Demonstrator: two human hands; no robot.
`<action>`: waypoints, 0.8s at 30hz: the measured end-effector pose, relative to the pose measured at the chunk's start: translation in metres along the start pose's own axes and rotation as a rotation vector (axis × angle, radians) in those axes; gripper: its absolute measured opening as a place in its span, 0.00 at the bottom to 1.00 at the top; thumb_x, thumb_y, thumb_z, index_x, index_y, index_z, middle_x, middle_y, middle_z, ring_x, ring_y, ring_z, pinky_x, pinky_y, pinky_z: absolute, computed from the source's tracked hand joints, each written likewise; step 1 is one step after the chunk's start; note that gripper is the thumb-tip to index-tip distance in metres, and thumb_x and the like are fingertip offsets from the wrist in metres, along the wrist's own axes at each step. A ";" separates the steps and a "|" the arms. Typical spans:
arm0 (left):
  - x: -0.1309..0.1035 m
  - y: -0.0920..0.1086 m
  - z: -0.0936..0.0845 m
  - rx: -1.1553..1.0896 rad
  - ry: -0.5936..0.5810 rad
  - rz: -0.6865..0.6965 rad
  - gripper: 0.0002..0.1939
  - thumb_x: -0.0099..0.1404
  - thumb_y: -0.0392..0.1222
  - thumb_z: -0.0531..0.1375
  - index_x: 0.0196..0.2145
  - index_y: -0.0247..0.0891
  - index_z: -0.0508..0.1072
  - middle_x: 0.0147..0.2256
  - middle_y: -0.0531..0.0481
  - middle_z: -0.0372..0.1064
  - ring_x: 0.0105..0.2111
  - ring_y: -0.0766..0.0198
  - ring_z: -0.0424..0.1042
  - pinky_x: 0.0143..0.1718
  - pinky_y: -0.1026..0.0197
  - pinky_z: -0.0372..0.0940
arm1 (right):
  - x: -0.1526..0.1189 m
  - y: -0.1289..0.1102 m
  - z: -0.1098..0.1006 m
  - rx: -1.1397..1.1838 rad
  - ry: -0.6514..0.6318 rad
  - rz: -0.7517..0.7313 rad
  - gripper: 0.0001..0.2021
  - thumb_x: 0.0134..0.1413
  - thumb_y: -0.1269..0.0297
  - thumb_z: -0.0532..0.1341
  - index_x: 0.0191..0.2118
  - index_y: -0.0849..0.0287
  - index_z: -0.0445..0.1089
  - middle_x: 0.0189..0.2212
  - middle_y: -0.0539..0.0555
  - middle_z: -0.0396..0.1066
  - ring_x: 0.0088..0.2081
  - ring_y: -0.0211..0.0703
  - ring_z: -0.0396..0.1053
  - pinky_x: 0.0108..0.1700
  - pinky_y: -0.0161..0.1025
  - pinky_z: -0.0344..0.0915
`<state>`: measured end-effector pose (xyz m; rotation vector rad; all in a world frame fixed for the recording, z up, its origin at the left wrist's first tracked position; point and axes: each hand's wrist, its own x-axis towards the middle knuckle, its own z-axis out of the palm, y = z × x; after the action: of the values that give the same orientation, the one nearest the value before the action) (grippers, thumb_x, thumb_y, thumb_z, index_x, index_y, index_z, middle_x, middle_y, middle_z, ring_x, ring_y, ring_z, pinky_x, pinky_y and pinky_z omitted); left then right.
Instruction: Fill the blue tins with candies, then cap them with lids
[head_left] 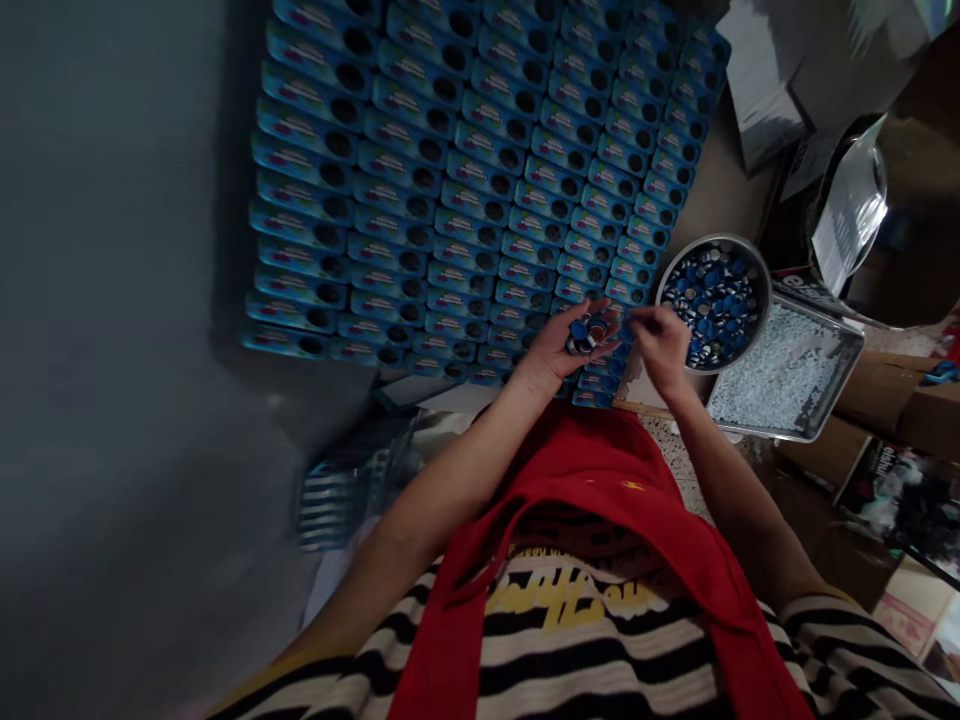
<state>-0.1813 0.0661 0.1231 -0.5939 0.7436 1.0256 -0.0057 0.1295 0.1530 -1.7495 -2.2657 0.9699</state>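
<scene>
My left hand [551,345] is turned palm up, with several small round blue-and-silver caps [583,336] lying in its palm. Just to its right, my right hand [664,345] has thumb and fingers pinched together; what is between the fingertips is too small and dark to make out. Both hands are over the near right corner of a large block of blue printed packs [465,230], set out in close rows, each with a dark oval opening at one end. A round metal bowl [766,300] full of the same kind of caps stands beside my right hand.
A metal tray [855,370] of small white pellets sits to the right of the bowl. Farther right are cardboard boxes [874,395] and an open bag with shiny plastic [855,215]. Striped blue-and-white stacked pieces [330,505] lie below the packs at left.
</scene>
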 end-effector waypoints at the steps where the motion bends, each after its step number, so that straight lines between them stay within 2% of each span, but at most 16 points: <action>1: -0.001 0.001 0.002 -0.014 -0.009 0.012 0.14 0.83 0.42 0.55 0.50 0.35 0.80 0.39 0.45 0.85 0.37 0.59 0.86 0.44 0.54 0.83 | 0.012 0.004 -0.004 -0.030 0.032 0.060 0.09 0.63 0.66 0.64 0.44 0.56 0.82 0.41 0.56 0.83 0.44 0.50 0.80 0.51 0.45 0.75; 4: -0.003 0.008 0.010 -0.026 -0.014 0.028 0.14 0.82 0.44 0.57 0.54 0.36 0.80 0.42 0.44 0.86 0.40 0.58 0.87 0.49 0.51 0.83 | 0.051 0.009 -0.013 -0.215 0.015 0.147 0.06 0.57 0.68 0.65 0.39 0.56 0.81 0.42 0.57 0.84 0.45 0.53 0.80 0.53 0.47 0.74; 7: 0.000 0.015 0.017 -0.029 -0.029 0.025 0.15 0.82 0.45 0.59 0.56 0.37 0.80 0.45 0.43 0.86 0.44 0.56 0.87 0.52 0.52 0.82 | 0.081 0.005 -0.015 -0.387 -0.090 0.183 0.06 0.55 0.70 0.67 0.38 0.56 0.80 0.43 0.58 0.84 0.49 0.57 0.80 0.54 0.49 0.73; 9: 0.003 0.017 0.019 -0.034 -0.059 0.029 0.16 0.82 0.46 0.58 0.57 0.36 0.80 0.47 0.42 0.86 0.46 0.56 0.87 0.53 0.52 0.81 | 0.093 0.002 -0.014 -0.469 -0.148 0.225 0.06 0.55 0.69 0.69 0.40 0.56 0.80 0.43 0.60 0.84 0.49 0.61 0.80 0.53 0.51 0.73; 12: 0.008 0.019 0.020 -0.057 -0.096 0.038 0.18 0.82 0.47 0.58 0.60 0.36 0.79 0.48 0.41 0.86 0.49 0.54 0.87 0.55 0.50 0.81 | 0.103 0.003 -0.014 -0.523 -0.157 0.244 0.10 0.54 0.67 0.73 0.42 0.53 0.78 0.42 0.62 0.83 0.49 0.64 0.80 0.52 0.53 0.73; 15: 0.009 0.018 0.021 -0.060 -0.077 0.035 0.18 0.82 0.47 0.59 0.61 0.37 0.79 0.49 0.41 0.86 0.49 0.54 0.87 0.55 0.49 0.81 | 0.102 0.001 -0.017 -0.513 -0.154 0.178 0.13 0.53 0.66 0.75 0.44 0.52 0.79 0.42 0.60 0.83 0.48 0.63 0.79 0.51 0.51 0.72; 19: 0.007 0.016 0.023 -0.001 -0.038 0.038 0.16 0.82 0.45 0.59 0.57 0.36 0.81 0.47 0.42 0.86 0.47 0.55 0.87 0.56 0.48 0.80 | 0.080 -0.012 -0.023 -0.424 -0.150 0.033 0.09 0.63 0.68 0.66 0.46 0.53 0.81 0.45 0.58 0.82 0.48 0.57 0.78 0.50 0.46 0.72; 22: 0.009 0.014 0.020 0.030 -0.029 0.069 0.14 0.82 0.44 0.58 0.53 0.37 0.82 0.42 0.46 0.86 0.41 0.59 0.86 0.51 0.53 0.81 | 0.056 -0.021 -0.020 -0.298 -0.155 -0.149 0.14 0.68 0.66 0.61 0.52 0.53 0.83 0.48 0.57 0.79 0.49 0.52 0.77 0.50 0.43 0.71; 24: 0.013 0.012 0.018 0.049 -0.017 0.078 0.14 0.82 0.42 0.57 0.51 0.38 0.83 0.37 0.49 0.84 0.35 0.63 0.84 0.47 0.58 0.82 | 0.042 -0.022 -0.013 -0.249 -0.202 -0.195 0.15 0.67 0.66 0.62 0.53 0.53 0.84 0.48 0.58 0.77 0.47 0.51 0.77 0.49 0.42 0.72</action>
<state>-0.1831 0.0913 0.1231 -0.5169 0.7803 1.0805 -0.0317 0.1697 0.1632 -1.5341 -2.7291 0.8949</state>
